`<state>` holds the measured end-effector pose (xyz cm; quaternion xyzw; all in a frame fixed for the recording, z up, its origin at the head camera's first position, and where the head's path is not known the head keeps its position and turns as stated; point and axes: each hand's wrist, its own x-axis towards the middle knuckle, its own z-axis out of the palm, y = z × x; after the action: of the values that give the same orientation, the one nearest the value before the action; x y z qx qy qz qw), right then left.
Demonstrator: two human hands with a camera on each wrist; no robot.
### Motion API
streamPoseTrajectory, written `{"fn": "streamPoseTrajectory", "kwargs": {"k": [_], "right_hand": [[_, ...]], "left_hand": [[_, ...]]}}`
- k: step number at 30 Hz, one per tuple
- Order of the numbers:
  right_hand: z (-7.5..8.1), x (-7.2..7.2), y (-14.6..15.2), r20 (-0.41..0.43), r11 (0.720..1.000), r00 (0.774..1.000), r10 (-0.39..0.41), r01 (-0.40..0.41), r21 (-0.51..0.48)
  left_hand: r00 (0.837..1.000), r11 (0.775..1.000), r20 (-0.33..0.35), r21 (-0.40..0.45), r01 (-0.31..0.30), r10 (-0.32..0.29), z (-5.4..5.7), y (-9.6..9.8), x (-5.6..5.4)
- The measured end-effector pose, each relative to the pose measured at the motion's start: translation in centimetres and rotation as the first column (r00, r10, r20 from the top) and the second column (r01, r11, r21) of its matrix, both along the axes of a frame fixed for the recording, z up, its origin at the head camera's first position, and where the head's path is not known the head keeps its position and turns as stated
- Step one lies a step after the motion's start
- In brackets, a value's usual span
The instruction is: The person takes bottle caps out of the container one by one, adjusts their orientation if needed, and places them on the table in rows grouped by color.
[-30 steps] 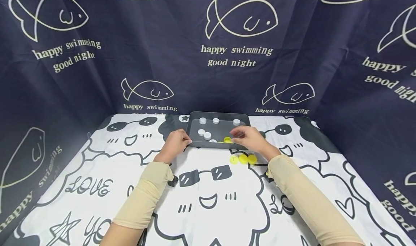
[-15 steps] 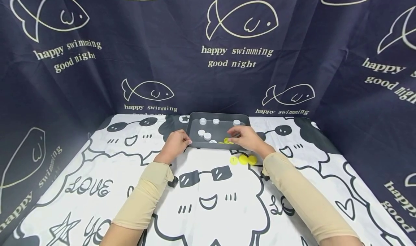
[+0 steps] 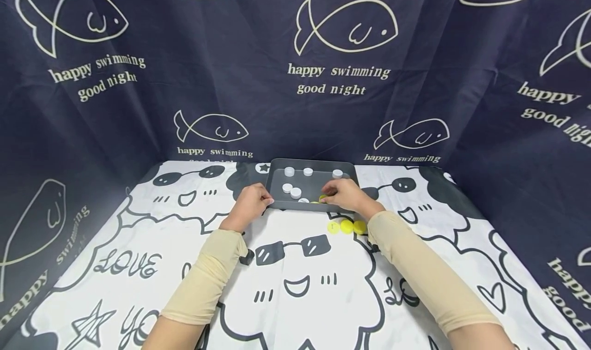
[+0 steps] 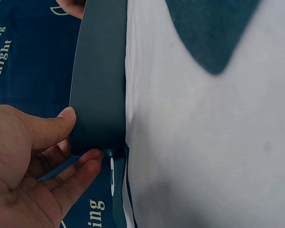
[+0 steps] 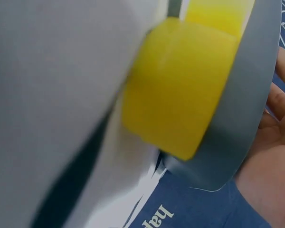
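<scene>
At the left front corner of a dark grey tray (image 3: 309,207), my left hand (image 3: 250,202) pinches the wall. In the left wrist view, the thumb of that hand (image 4: 42,156) lies on the rim and the fingertips sit under the corner. My right hand (image 3: 347,194) reaches over the front right of the tray, fingers bent down beside a yellow cap (image 3: 322,198). Whether the fingertips grip it is hidden. The right wrist view shows this hand (image 5: 270,142) behind the tray wall (image 5: 232,133), fingertips out of sight.
Several white caps lie in the tray, among them a front one (image 3: 295,193) and a back right one (image 3: 337,174). Outside the front wall, yellow caps (image 3: 347,227) stand in a row on the patterned cloth (image 3: 295,314). A dark blue curtain (image 3: 258,83) hangs close behind.
My right hand has shifted slightly left and its fingers have come down closer around the yellow cap in the tray. The left hand stays at the tray corner.
</scene>
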<state>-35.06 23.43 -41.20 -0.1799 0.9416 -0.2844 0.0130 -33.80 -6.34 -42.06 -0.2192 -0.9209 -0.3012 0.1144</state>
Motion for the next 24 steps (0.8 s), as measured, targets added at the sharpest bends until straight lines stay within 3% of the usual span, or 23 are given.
{"fn": "streamPoseTrajectory", "kwargs": {"k": [24], "right_hand": [[-0.08, -0.40, -0.40, 0.021, 0.992, 0.999, -0.038, 0.035, 0.122]], "left_hand": [[1.000, 1.000, 0.016, -0.006, -0.006, 0.006, 0.09, -0.03, 0.01]]}}
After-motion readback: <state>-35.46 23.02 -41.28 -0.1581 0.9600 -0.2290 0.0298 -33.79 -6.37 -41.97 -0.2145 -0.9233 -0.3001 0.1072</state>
